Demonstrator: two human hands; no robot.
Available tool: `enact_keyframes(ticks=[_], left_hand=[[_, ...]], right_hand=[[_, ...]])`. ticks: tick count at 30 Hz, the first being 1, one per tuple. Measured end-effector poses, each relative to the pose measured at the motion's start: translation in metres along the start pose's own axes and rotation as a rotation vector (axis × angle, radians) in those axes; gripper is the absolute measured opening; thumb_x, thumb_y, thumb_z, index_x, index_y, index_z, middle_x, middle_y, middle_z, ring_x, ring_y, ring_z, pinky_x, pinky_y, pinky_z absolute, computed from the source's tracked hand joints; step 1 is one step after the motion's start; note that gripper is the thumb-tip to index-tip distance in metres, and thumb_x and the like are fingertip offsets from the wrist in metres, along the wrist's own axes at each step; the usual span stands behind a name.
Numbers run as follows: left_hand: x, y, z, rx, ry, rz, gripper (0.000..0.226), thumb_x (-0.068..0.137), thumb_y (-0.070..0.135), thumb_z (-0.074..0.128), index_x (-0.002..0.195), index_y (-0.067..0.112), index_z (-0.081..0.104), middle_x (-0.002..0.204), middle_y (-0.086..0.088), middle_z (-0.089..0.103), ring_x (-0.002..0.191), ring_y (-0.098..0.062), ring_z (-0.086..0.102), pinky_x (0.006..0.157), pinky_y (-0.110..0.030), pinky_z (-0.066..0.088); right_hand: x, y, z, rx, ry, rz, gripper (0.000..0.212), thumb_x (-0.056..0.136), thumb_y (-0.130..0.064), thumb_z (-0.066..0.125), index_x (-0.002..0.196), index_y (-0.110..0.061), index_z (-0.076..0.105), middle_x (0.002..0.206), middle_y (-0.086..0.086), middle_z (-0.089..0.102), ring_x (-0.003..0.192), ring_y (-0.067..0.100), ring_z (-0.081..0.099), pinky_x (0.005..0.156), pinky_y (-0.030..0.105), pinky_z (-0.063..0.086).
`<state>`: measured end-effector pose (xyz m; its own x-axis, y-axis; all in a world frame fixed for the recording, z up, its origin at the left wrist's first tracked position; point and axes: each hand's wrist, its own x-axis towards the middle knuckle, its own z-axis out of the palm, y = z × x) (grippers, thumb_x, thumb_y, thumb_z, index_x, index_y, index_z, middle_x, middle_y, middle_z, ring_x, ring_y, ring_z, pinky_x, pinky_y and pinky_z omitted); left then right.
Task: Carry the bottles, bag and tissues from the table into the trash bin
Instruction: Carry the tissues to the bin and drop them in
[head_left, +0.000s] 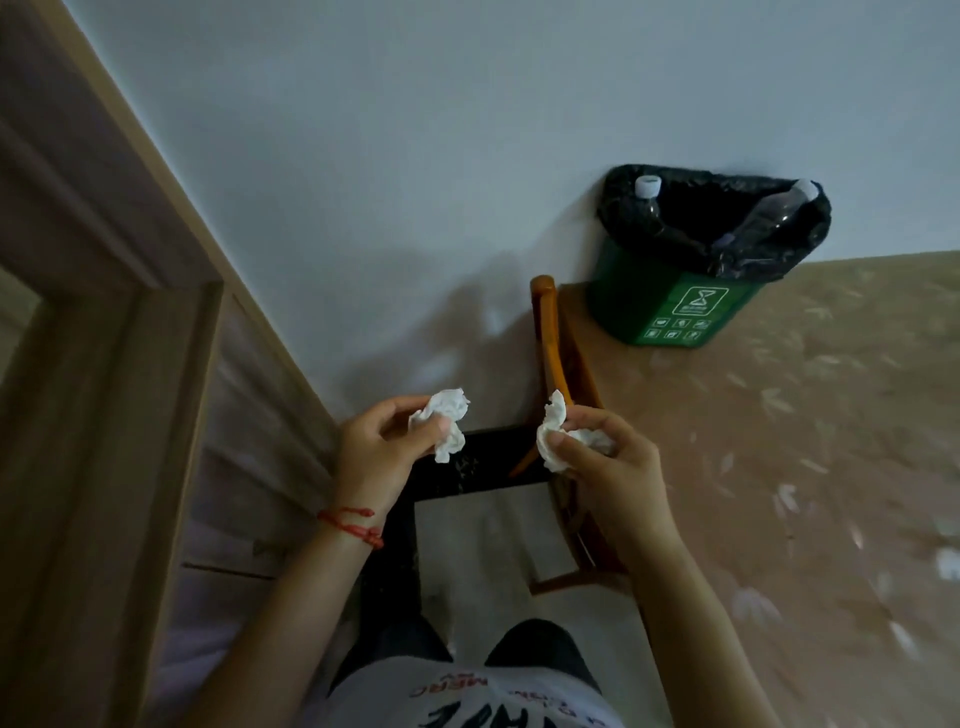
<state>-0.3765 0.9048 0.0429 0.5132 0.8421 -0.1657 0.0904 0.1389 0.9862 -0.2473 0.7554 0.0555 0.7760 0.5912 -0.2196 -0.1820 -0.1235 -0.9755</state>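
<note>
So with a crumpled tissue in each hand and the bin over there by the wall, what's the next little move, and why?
Probably step toward the green trash bin and bring both hands over its opening. The left hand pinches one tissue and the right hand pinches another tissue, both well short of the bin. Two bottles already stick out of its black liner, so the tissues seem next.

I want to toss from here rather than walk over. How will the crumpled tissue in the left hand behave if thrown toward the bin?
The tissue is probably very light and soft: the left hand holds it with a fingertip pinch. Loosely crumpled, it may flutter and fall short of the trash bin. It looks unlikely to roll.
</note>
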Motion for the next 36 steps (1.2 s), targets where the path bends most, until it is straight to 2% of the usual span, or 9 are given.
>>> enact_keyframes(ticks=[3,7,10,13,17,21,25,31,36], left_hand=[[0.031,0.010,0.010,0.015,-0.054,-0.002,0.016,0.058,0.023,0.070,0.074,0.026,0.069,0.063,0.012,0.070,0.067,-0.009,0.064,0.068,-0.026,0.054],[0.067,0.024,0.033,0.030,-0.118,0.028,0.014,0.059,0.021,0.071,0.072,0.025,0.069,0.060,0.010,0.069,0.062,-0.006,0.063,0.060,-0.016,0.053],[0.095,0.031,0.056,0.047,-0.171,0.044,0.015,0.068,0.010,0.074,0.075,0.022,0.069,0.062,0.011,0.070,0.063,-0.005,0.064,0.062,-0.018,0.053],[0.121,0.038,0.081,0.093,-0.209,0.052,0.014,0.068,0.015,0.074,0.076,0.025,0.069,0.067,0.008,0.071,0.067,-0.008,0.065,0.066,-0.023,0.054],[0.149,0.045,0.116,0.116,-0.299,0.037,0.018,0.071,0.012,0.074,0.074,0.029,0.068,0.071,0.007,0.070,0.070,-0.013,0.066,0.067,-0.026,0.053],[0.171,0.049,0.144,0.101,-0.366,0.008,0.012,0.063,0.023,0.075,0.073,0.029,0.070,0.068,0.007,0.071,0.070,-0.014,0.066,0.064,-0.024,0.055],[0.186,0.052,0.169,0.127,-0.470,-0.027,0.017,0.074,0.007,0.071,0.078,0.023,0.068,0.074,0.002,0.070,0.069,-0.015,0.067,0.064,-0.025,0.054],[0.216,0.064,0.200,0.154,-0.651,-0.026,0.017,0.074,0.006,0.070,0.078,0.022,0.069,0.074,0.000,0.070,0.065,-0.009,0.067,0.056,-0.016,0.052],[0.240,0.068,0.213,0.202,-0.715,-0.004,0.016,0.074,0.009,0.071,0.079,0.024,0.069,0.071,0.007,0.070,0.068,-0.007,0.067,0.064,-0.022,0.056]], right_hand=[[0.018,-0.009,0.002,0.031,0.051,0.006,0.015,0.076,-0.004,0.071,0.084,-0.016,0.068,0.081,0.005,0.069,0.070,0.015,0.065,0.063,0.026,0.055],[0.048,-0.020,-0.003,0.033,0.121,0.007,0.015,0.077,-0.006,0.070,0.085,-0.017,0.068,0.080,0.003,0.070,0.069,0.013,0.067,0.062,0.021,0.056],[0.076,-0.024,-0.013,0.020,0.137,0.028,0.017,0.077,-0.011,0.071,0.092,-0.018,0.068,0.089,0.006,0.071,0.075,0.020,0.070,0.066,0.028,0.057],[0.102,-0.032,-0.027,0.053,0.184,0.028,0.017,0.077,-0.011,0.071,0.092,-0.019,0.068,0.089,0.005,0.071,0.078,0.019,0.070,0.068,0.030,0.057],[0.128,-0.040,-0.044,0.067,0.280,0.019,0.016,0.077,-0.009,0.071,0.090,-0.019,0.068,0.088,0.003,0.070,0.077,0.016,0.069,0.068,0.029,0.056],[0.144,-0.045,-0.059,0.081,0.337,0.030,0.017,0.078,-0.007,0.070,0.092,-0.016,0.067,0.089,0.004,0.069,0.078,0.016,0.068,0.068,0.028,0.058],[0.153,-0.047,-0.070,0.130,0.456,0.035,0.017,0.077,-0.007,0.071,0.091,-0.016,0.068,0.088,0.005,0.068,0.074,0.014,0.068,0.066,0.026,0.056],[0.169,-0.055,-0.074,0.166,0.635,0.022,0.015,0.077,-0.006,0.071,0.089,-0.014,0.067,0.087,0.008,0.068,0.069,0.011,0.068,0.064,0.026,0.057],[0.201,-0.072,-0.079,0.111,0.737,0.017,0.019,0.076,-0.009,0.072,0.094,-0.011,0.068,0.088,0.008,0.069,0.074,0.018,0.069,0.072,0.034,0.058]])
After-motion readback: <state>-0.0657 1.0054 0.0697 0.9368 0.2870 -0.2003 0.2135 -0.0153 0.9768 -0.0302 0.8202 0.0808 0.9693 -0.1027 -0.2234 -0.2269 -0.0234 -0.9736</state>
